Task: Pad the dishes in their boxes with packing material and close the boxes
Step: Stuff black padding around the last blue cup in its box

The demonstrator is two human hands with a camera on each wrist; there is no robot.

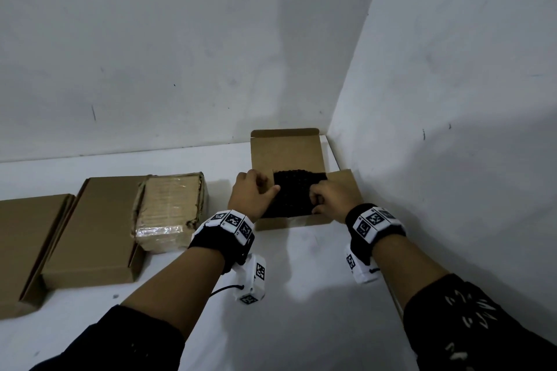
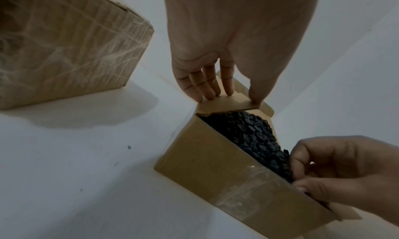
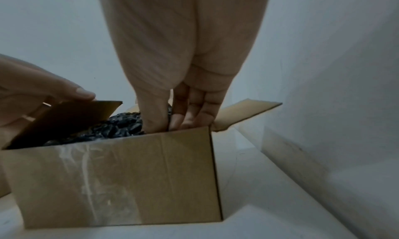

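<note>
From the head view, an open cardboard box [image 1: 304, 190] stood on the white table [image 1: 301, 265] in the corner where two white walls met; its back lid [image 1: 286, 150] was standing up and its right flap [image 1: 343, 184] lay outward. Inside it a sheet of black bubble wrap [image 1: 292, 196] filled the opening; no dish could be seen under it. The left hand [image 1: 251, 194] was at the left edge of the box and the right hand [image 1: 331, 197] at the near right corner. To the left, well apart from the open box, lay a taped box [image 1: 171, 211], and beside it two flat closed boxes [image 1: 99, 232]; the far left one [image 1: 27, 247] was cut by the picture edge.

From the left wrist view, the left hand [image 2: 218, 55] held the left side flap [image 2: 226, 103] of the box [image 2: 226, 174]; the fingertips [image 2: 207, 92] pressed on its top and the thumb was at its other edge, so the flap was pinched between them. The black wrap [image 2: 248, 137] lay below this flap; the right hand [image 2: 336, 171] pinched the near edge of the wrap with curled fingers.

From the right wrist view, the right hand [image 3: 185, 89] reached down inside the near wall of the box [image 3: 121, 177]; its fingers [image 3: 190, 116] were pressed together and pushed into the wrap [image 3: 121, 126] at the corner; the left hand [image 3: 38, 89] gripped the dark flap [image 3: 71, 116] above the wrap.
</note>
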